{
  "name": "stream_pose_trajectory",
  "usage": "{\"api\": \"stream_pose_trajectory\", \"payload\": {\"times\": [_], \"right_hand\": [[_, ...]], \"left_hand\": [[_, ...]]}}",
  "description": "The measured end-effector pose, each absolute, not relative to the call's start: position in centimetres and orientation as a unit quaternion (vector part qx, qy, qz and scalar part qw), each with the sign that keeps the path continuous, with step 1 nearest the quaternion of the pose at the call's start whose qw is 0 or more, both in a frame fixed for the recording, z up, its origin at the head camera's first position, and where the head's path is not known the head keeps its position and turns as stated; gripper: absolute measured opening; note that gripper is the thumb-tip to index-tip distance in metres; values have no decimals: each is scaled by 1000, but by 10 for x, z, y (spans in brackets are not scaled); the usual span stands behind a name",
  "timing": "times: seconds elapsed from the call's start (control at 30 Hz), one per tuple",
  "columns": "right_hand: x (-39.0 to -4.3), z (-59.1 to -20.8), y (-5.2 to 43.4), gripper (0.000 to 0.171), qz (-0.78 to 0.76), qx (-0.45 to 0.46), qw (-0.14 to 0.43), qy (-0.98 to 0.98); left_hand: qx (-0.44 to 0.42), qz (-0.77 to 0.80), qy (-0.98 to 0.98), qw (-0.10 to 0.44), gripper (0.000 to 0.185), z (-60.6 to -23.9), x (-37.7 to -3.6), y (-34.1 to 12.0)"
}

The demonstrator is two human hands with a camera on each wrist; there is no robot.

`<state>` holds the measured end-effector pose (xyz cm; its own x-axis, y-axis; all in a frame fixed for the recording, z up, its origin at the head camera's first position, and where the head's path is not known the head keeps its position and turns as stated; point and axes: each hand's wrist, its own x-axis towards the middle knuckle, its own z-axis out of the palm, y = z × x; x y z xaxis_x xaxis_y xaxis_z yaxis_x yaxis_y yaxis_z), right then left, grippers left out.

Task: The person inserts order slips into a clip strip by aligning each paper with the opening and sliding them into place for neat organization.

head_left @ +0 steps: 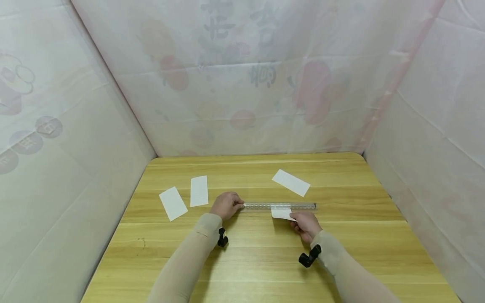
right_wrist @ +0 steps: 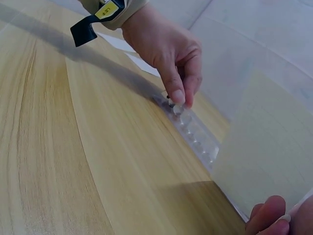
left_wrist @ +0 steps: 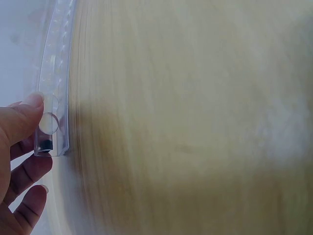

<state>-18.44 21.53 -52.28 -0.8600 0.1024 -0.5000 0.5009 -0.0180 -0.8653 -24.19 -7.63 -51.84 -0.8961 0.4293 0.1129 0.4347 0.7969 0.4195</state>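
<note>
A clear plastic ruler [head_left: 261, 206] lies sideways across the middle of the wooden table. My left hand [head_left: 226, 206] pinches its left end, and in the left wrist view the thumb presses by the round hole in the ruler [left_wrist: 57, 63]. Between the thumb and fingers of my right hand [head_left: 306, 225] is a white paper slip [head_left: 281, 213]. Its far edge meets the ruler right of centre, while the near part is lifted off the table. Seen from the right wrist, the paper [right_wrist: 266, 147] tilts up from the ruler's edge and hides the ruler's other end.
Two white paper slips lie to the left, one slanted [head_left: 173, 203] and one nearly straight [head_left: 199, 191]. Another slip [head_left: 291, 182] rests beyond the ruler at the right. Pale printed cloth walls [head_left: 242, 97] enclose the table's back and sides.
</note>
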Motion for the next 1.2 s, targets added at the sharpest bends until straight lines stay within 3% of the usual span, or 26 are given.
{"api": "stream_pose_trajectory", "payload": {"times": [1.2], "right_hand": [[-186, -525, 226, 27, -686, 231, 151, 673]], "left_hand": [[-222, -231, -947, 2, 14, -520, -242, -76]]}}
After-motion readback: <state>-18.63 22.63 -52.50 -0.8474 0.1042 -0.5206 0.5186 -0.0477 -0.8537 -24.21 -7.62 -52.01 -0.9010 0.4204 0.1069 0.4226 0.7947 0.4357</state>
